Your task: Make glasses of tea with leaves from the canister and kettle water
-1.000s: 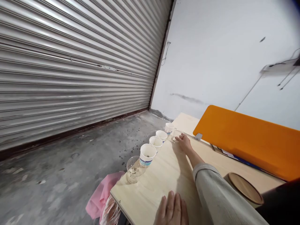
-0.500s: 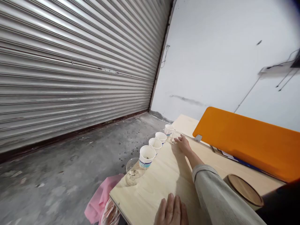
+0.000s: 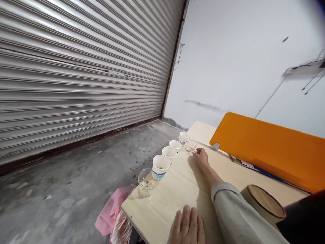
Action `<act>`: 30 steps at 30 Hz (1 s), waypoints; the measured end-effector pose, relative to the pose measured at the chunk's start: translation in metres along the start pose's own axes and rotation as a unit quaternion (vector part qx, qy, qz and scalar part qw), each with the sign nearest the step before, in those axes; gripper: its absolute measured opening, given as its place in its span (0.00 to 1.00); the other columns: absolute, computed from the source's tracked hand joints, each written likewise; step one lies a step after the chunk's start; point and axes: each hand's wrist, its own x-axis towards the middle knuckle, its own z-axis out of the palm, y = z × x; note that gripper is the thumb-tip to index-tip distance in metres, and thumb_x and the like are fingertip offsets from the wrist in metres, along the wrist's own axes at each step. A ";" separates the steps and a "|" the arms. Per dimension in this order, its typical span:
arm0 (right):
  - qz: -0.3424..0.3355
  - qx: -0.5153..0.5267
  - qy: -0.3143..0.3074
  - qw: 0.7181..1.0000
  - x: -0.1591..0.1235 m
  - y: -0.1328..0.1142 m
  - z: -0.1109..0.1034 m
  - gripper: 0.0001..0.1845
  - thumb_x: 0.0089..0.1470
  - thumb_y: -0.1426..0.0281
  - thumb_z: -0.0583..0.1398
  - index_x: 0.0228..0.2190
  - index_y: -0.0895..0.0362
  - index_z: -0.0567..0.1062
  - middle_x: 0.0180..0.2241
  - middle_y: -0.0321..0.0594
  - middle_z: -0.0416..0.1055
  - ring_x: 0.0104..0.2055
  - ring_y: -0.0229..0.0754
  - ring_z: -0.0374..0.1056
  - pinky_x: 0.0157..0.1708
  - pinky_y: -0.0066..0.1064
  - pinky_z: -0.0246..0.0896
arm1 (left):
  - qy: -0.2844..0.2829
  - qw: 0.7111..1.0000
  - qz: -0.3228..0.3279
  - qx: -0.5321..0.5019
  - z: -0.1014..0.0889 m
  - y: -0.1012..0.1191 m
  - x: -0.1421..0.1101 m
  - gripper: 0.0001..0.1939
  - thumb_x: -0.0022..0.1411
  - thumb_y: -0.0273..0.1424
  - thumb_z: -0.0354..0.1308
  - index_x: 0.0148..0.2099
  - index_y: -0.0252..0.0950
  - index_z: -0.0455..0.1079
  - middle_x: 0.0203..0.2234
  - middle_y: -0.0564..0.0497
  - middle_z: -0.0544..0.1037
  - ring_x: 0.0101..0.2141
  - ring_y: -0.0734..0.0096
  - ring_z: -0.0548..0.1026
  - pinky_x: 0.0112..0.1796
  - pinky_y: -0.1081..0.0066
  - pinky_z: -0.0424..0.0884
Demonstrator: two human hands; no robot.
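My right hand (image 3: 201, 159), in a grey sleeve, lies open on the pale wooden board (image 3: 165, 203), its fingertips at the base of a far clear plastic cup (image 3: 191, 145). Whether they touch that cup I cannot tell. Several white paper cups with blue bands (image 3: 160, 166) stand in a line along the board's left edge. A near clear plastic cup (image 3: 146, 183) ends the line, holding liquid and dark bits. My left hand (image 3: 187, 225) rests flat on the board at the bottom of the view, fingers spread, holding nothing.
An orange panel (image 3: 269, 152) stands along the board's far right side. A round container with a wooden lid (image 3: 264, 203) sits at the right. A pink cloth (image 3: 111, 210) and a plastic bag (image 3: 122, 230) hang below the left edge, above a speckled concrete floor (image 3: 76, 189).
My right hand has slid slightly back from the far clear cup, leaving that cup more visible. The view has shifted a little. My left hand stays about where it was.
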 end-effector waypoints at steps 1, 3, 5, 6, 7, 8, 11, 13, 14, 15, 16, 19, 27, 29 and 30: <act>-0.009 -0.016 -0.001 1.000 -0.004 0.001 0.000 0.21 0.44 0.68 0.62 0.43 0.55 0.77 0.41 0.45 0.75 0.46 0.51 0.70 0.49 0.41 0.66 | -0.011 1.000 -0.001 -0.002 -0.001 0.000 0.000 0.20 0.61 0.21 0.58 0.53 0.41 0.75 0.53 0.51 0.80 0.53 0.58 0.79 0.52 0.61 0.75; -0.034 -0.047 -0.011 0.998 -0.012 0.001 0.000 0.16 0.46 0.69 0.60 0.39 0.54 0.79 0.43 0.46 0.74 0.46 0.50 0.70 0.51 0.41 0.65 | -0.046 0.999 -0.006 -0.005 -0.006 0.001 0.001 0.20 0.62 0.23 0.58 0.55 0.41 0.74 0.55 0.50 0.78 0.55 0.57 0.77 0.53 0.59 0.75; -0.066 -0.075 -0.030 0.995 -0.020 -0.002 0.000 0.15 0.51 0.70 0.57 0.39 0.53 0.81 0.47 0.46 0.73 0.50 0.49 0.69 0.54 0.39 0.62 | -0.078 0.997 -0.011 -0.010 -0.012 0.002 0.002 0.20 0.64 0.25 0.59 0.57 0.41 0.73 0.57 0.50 0.77 0.57 0.56 0.75 0.54 0.58 0.74; -0.081 -0.089 -0.041 0.992 -0.024 -0.005 -0.001 0.17 0.53 0.71 0.56 0.40 0.53 0.82 0.49 0.46 0.73 0.52 0.48 0.68 0.55 0.38 0.61 | -0.090 0.996 -0.014 -0.013 -0.015 0.002 0.003 0.20 0.64 0.26 0.59 0.57 0.41 0.73 0.58 0.49 0.76 0.57 0.56 0.75 0.55 0.58 0.74; -0.094 -0.102 -0.053 0.989 -0.027 -0.007 -0.001 0.18 0.55 0.71 0.55 0.42 0.53 0.82 0.50 0.46 0.73 0.54 0.48 0.67 0.56 0.36 0.60 | -0.101 0.995 -0.016 -0.018 -0.017 0.002 0.004 0.20 0.64 0.27 0.60 0.58 0.41 0.73 0.58 0.49 0.76 0.58 0.55 0.74 0.55 0.57 0.73; -0.105 -0.116 -0.063 0.986 -0.030 -0.010 -0.002 0.19 0.57 0.71 0.54 0.44 0.53 0.83 0.51 0.46 0.72 0.55 0.48 0.66 0.56 0.36 0.59 | -0.112 0.993 -0.016 -0.023 -0.019 0.002 0.005 0.20 0.63 0.28 0.61 0.58 0.40 0.73 0.58 0.49 0.75 0.59 0.55 0.73 0.56 0.57 0.72; -0.122 -0.158 -0.087 0.976 -0.037 -0.016 -0.004 0.20 0.61 0.69 0.54 0.47 0.51 0.82 0.52 0.45 0.73 0.56 0.49 0.64 0.55 0.35 0.58 | -0.135 0.990 -0.016 -0.034 -0.022 0.002 0.005 0.22 0.61 0.30 0.63 0.58 0.39 0.73 0.59 0.47 0.74 0.60 0.52 0.71 0.58 0.56 0.70; -0.131 -0.179 -0.100 0.970 -0.040 -0.019 -0.005 0.20 0.62 0.69 0.54 0.48 0.49 0.82 0.52 0.43 0.73 0.55 0.49 0.63 0.54 0.34 0.57 | -0.146 0.988 -0.017 -0.036 -0.023 0.002 0.005 0.24 0.61 0.31 0.63 0.59 0.39 0.72 0.60 0.46 0.74 0.61 0.52 0.70 0.59 0.55 0.69; -0.135 -0.187 -0.107 0.967 -0.041 -0.020 -0.006 0.19 0.62 0.70 0.55 0.48 0.48 0.82 0.52 0.43 0.73 0.55 0.49 0.62 0.54 0.34 0.57 | -0.150 0.988 -0.019 -0.037 -0.023 0.002 0.005 0.25 0.60 0.32 0.63 0.60 0.39 0.72 0.61 0.46 0.73 0.61 0.52 0.70 0.59 0.55 0.68; -0.139 -0.193 -0.113 0.965 -0.042 -0.021 -0.007 0.20 0.61 0.71 0.55 0.49 0.48 0.81 0.52 0.43 0.73 0.54 0.49 0.62 0.54 0.34 0.57 | -0.155 0.987 -0.020 -0.037 -0.024 0.002 0.006 0.25 0.60 0.32 0.63 0.60 0.39 0.72 0.61 0.46 0.73 0.62 0.52 0.69 0.60 0.55 0.68; -0.142 -0.197 -0.117 0.963 -0.042 -0.021 -0.007 0.20 0.60 0.72 0.56 0.49 0.48 0.81 0.52 0.42 0.73 0.54 0.49 0.62 0.54 0.34 0.57 | -0.159 0.986 -0.021 -0.038 -0.025 0.002 0.006 0.25 0.61 0.32 0.63 0.60 0.38 0.72 0.61 0.46 0.72 0.62 0.52 0.69 0.60 0.54 0.68; -0.142 -0.199 -0.119 0.962 -0.043 -0.021 -0.008 0.22 0.57 0.76 0.56 0.49 0.49 0.80 0.52 0.43 0.73 0.54 0.49 0.62 0.54 0.34 0.57 | -0.176 0.983 -0.026 -0.047 -0.028 0.003 0.008 0.26 0.60 0.33 0.62 0.61 0.38 0.71 0.62 0.45 0.71 0.63 0.51 0.67 0.61 0.54 0.66; -0.069 -0.162 -0.043 0.984 -0.051 -0.029 -0.021 0.29 0.55 0.79 0.45 0.52 0.57 0.75 0.51 0.49 0.72 0.53 0.45 0.69 0.51 0.33 0.64 | -0.227 0.966 -0.057 -0.108 -0.035 0.004 0.013 0.30 0.59 0.39 0.60 0.63 0.35 0.70 0.64 0.41 0.68 0.65 0.45 0.64 0.62 0.47 0.64; -0.067 -0.153 -0.040 0.985 -0.057 -0.033 -0.029 0.31 0.56 0.78 0.44 0.55 0.57 0.73 0.53 0.48 0.72 0.52 0.43 0.70 0.49 0.32 0.66 | -0.236 0.961 -0.063 -0.126 -0.040 0.004 0.015 0.32 0.60 0.41 0.59 0.64 0.34 0.69 0.65 0.40 0.67 0.66 0.44 0.63 0.62 0.45 0.64; -0.070 -0.151 -0.042 0.985 -0.061 -0.035 -0.032 0.31 0.57 0.77 0.44 0.57 0.56 0.72 0.54 0.47 0.72 0.53 0.42 0.70 0.48 0.31 0.66 | -0.239 0.959 -0.067 -0.133 -0.042 0.004 0.017 0.32 0.60 0.42 0.59 0.64 0.34 0.69 0.66 0.40 0.66 0.66 0.43 0.62 0.62 0.44 0.64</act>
